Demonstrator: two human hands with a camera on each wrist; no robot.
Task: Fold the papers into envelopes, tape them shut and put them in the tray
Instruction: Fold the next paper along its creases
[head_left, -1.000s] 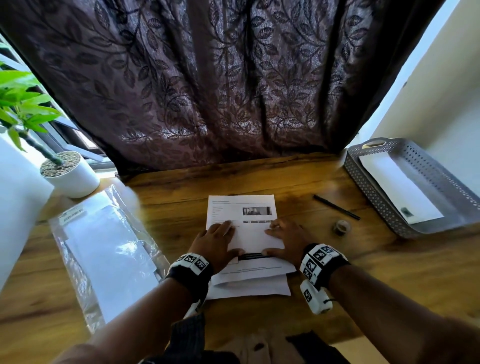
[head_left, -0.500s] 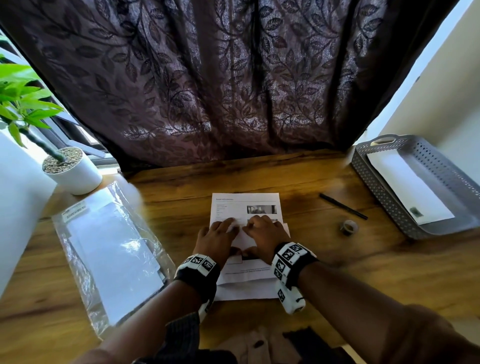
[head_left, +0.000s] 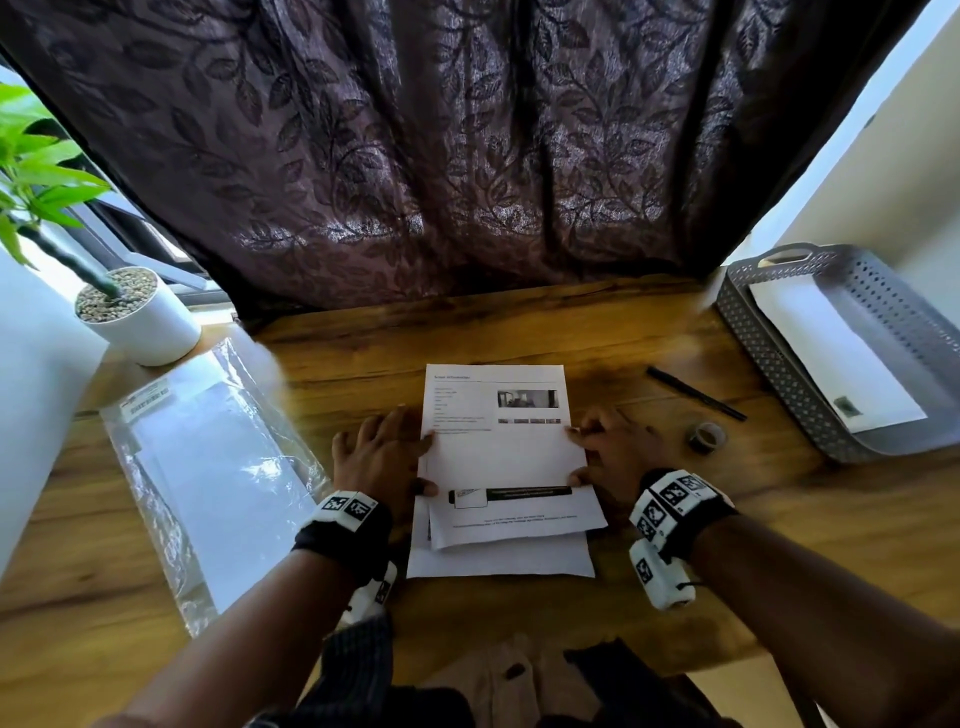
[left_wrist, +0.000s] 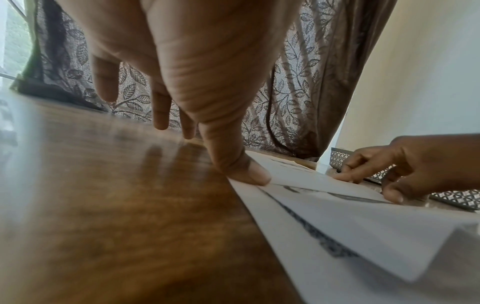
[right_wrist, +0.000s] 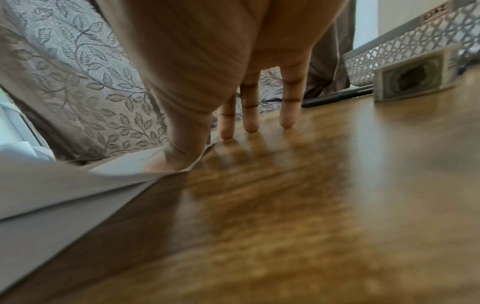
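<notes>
Folding has only begun: the printed paper (head_left: 501, 447), well left of the tray (head_left: 779, 364), has its near flap turned over. The left hand (head_left: 382, 457) and right hand (head_left: 615, 449), fingers spread, press thumbs on its side edges. Taping remains; one white sheet (head_left: 831, 353) already lies in the tray.

Printed paper (head_left: 501, 447) half-folded, flat on stacked sheets (head_left: 498, 561)

I am pressing my left hand (head_left: 382, 457) and right hand (head_left: 615, 452) on the side edges of the printed paper (head_left: 501, 447), folded on the tabletop (head_left: 519, 332); the tray (head_left: 779, 374) is sitting far right.
</notes>
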